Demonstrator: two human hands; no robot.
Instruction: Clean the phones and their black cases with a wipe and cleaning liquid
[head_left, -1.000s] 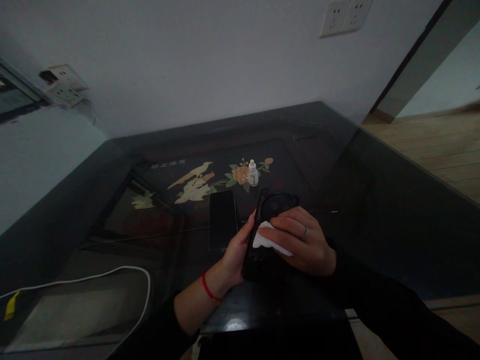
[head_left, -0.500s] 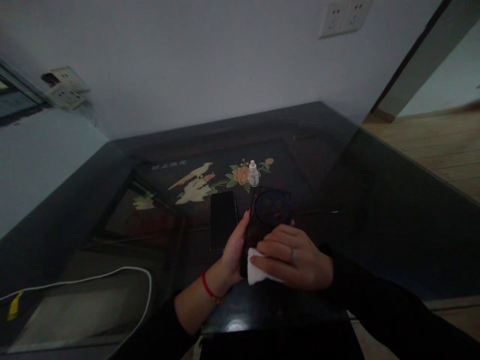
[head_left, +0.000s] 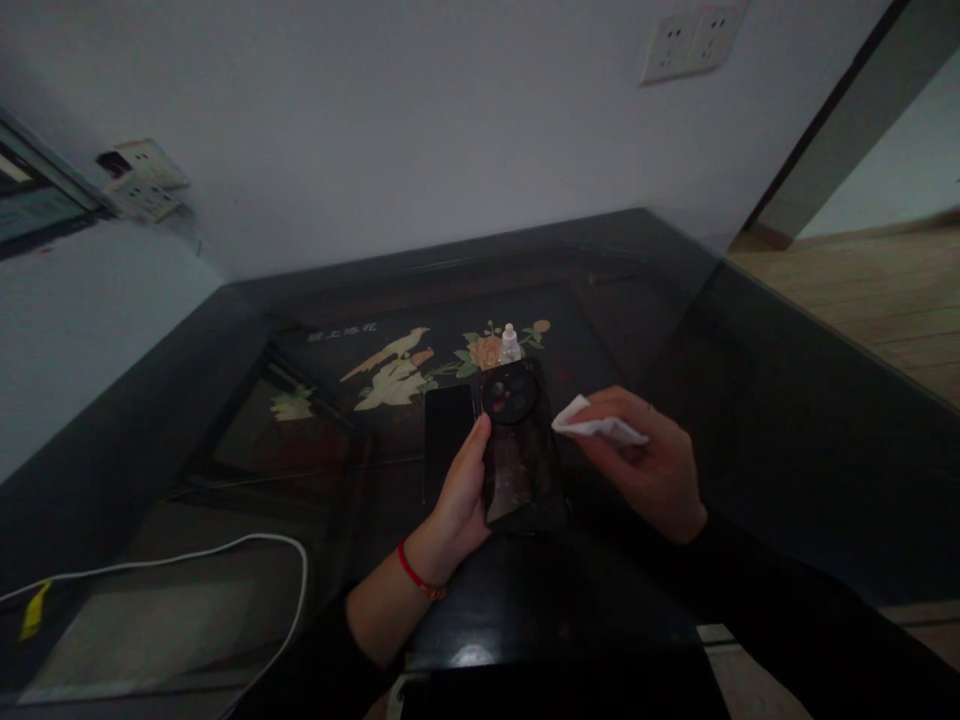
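My left hand grips a black smartphone by its left edge, thumb along the side. The phone's back faces me, with a large round camera bump at the top. My right hand pinches a folded white cloth just right of the phone, apart from it. A second dark phone lies flat on the table, left of the held one and partly hidden by my left hand. Behind the held phone stands a small clear dropper bottle with a pale cap, its lower part covered.
The dark glossy table carries an inlaid bird and flower picture. A white cable with a yellow tag curves across its left front. Wall sockets and a power strip are at the back.
My right hand has lifted the cloth off the phone's lower back and moved right and up. The phone has turned slightly and now shows more of its back.
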